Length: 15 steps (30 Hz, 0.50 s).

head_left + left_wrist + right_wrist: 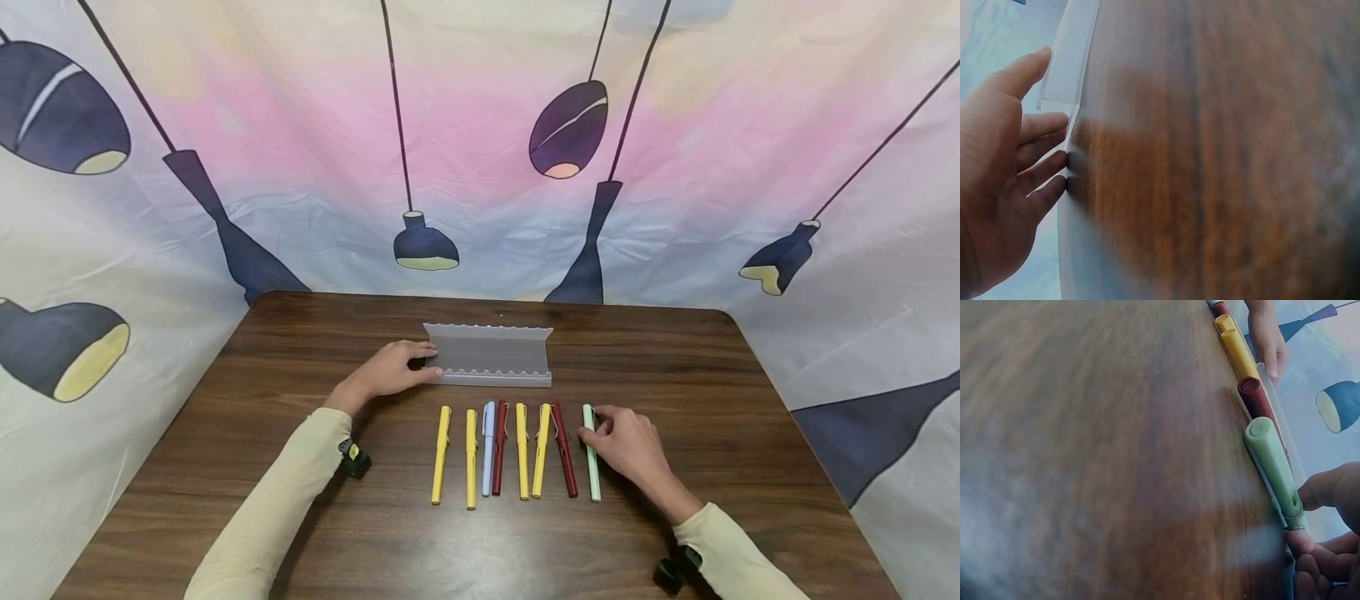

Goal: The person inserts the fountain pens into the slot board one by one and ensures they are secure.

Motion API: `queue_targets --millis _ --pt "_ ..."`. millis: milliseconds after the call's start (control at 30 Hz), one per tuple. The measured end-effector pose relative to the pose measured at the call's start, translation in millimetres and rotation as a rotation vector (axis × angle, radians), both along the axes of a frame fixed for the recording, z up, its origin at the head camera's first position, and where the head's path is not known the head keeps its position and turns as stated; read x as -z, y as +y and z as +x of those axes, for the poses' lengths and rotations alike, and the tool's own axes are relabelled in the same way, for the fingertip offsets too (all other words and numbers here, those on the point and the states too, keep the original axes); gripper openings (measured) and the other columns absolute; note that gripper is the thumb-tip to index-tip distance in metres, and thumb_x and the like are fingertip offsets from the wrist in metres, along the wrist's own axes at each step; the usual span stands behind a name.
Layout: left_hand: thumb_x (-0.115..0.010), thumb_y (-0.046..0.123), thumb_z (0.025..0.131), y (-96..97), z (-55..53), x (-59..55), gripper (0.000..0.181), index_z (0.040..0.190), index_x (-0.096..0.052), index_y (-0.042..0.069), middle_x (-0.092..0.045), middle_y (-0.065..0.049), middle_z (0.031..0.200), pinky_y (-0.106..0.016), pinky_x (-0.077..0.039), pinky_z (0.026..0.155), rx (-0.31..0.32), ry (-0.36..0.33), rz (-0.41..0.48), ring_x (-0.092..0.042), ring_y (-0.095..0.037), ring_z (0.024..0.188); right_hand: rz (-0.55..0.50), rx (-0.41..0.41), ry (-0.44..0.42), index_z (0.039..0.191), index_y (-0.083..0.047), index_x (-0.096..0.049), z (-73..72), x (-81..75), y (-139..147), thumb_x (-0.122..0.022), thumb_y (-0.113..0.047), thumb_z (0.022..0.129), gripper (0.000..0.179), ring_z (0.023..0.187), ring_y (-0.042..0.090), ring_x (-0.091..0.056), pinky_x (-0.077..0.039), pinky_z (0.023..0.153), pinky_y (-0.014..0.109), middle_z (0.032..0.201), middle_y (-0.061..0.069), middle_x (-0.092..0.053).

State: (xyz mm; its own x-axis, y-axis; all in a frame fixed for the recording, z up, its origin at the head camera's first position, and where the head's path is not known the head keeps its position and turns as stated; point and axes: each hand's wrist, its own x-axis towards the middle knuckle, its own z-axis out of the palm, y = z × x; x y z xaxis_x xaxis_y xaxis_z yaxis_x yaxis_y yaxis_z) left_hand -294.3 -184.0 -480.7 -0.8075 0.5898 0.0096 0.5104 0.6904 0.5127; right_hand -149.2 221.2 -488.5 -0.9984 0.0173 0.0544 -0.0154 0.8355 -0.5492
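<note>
At the left end of a clear grey plastic pen holder point(491, 380) with notched long edges, my left hand point(390, 368) rests, its thumb by the front wall. In the left wrist view that hand's fingers point(1047, 172) are extended, with the tips against the holder's end. My right hand point(632, 444) pinches a light green pen point(594, 479) near its upper end, thumb and finger on opposite sides. The pen point(1270, 459) lies on the table at the right end of a row. Beside it is a dark red pen point(566, 454).
Leftward in the row lie yellow pens point(522, 454), another dark red pen point(498, 450) and a light blue pen point(488, 450). The holder stands behind them on a brown wooden table point(360, 533). A cloth printed with lamps point(480, 167) hangs around the table.
</note>
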Motion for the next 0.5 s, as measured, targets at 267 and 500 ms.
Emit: queue_targets --millis 267,500 --pt "-0.062 0.048 0.101 0.0 0.5 -0.7 0.064 0.144 -0.058 0.002 -0.05 -0.018 0.152 -0.056 -0.038 0.115 0.001 -0.008 -0.009 -0.044 -0.037 0.144 -0.005 -0.005 0.027 0.12 0.006 -0.07 1.3 -9.7 2.1 -0.078 -0.023 0.086 0.045 0.055 0.009 -0.051 -0.041 0.054 0.029 0.064 -0.007 -0.063" --pt "-0.062 0.049 0.101 0.6 2.5 -3.3 0.064 0.144 -0.057 0.001 -0.05 -0.019 0.153 -0.056 -0.038 0.115 -0.002 -0.016 -0.007 -0.044 -0.037 0.144 -0.023 -0.017 0.087 0.121 0.003 -0.07 -1.8 -25.4 6.3 -0.078 -0.021 0.087 0.043 0.056 0.008 -0.053 -0.042 0.057 0.03 0.069 -0.005 -0.066"
